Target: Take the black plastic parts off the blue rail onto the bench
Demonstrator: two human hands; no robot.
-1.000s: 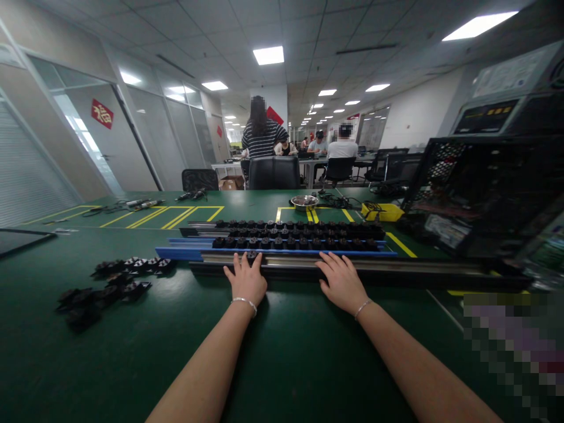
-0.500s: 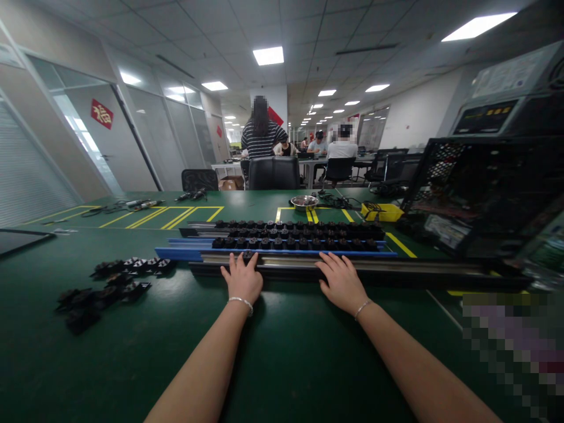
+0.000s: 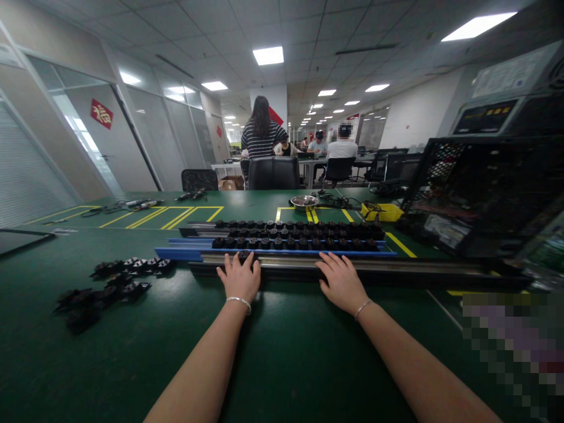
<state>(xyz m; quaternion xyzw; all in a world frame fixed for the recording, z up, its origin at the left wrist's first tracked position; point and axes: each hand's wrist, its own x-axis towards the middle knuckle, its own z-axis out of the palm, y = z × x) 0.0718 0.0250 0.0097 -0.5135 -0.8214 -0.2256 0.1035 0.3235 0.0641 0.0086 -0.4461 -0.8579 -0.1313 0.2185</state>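
Note:
A long black rail (image 3: 291, 271) with a metallic strip along its top lies across the green table in front of me. At its left part, my left hand (image 3: 240, 279) has its fingers around a small black block (image 3: 244, 256) that sits on the rail. My right hand (image 3: 342, 283) rests farther right on the same rail, fingers stretched over its top and the thumb on the near side. Just behind run a blue rail (image 3: 176, 252) and another dark rail, with rows of similar black blocks (image 3: 277, 242) along them.
Loose black blocks (image 3: 106, 288) lie in a cluster at left. Beyond the rails stand a metal bowl (image 3: 304, 202), cables (image 3: 337, 201) and a yellow tray (image 3: 381, 212). An open computer case (image 3: 476, 194) fills the right side. People are in the background.
My left hand has shifted slightly left along the rail, and the small black block under its fingers has moved left with it. My right hand has stayed in place.

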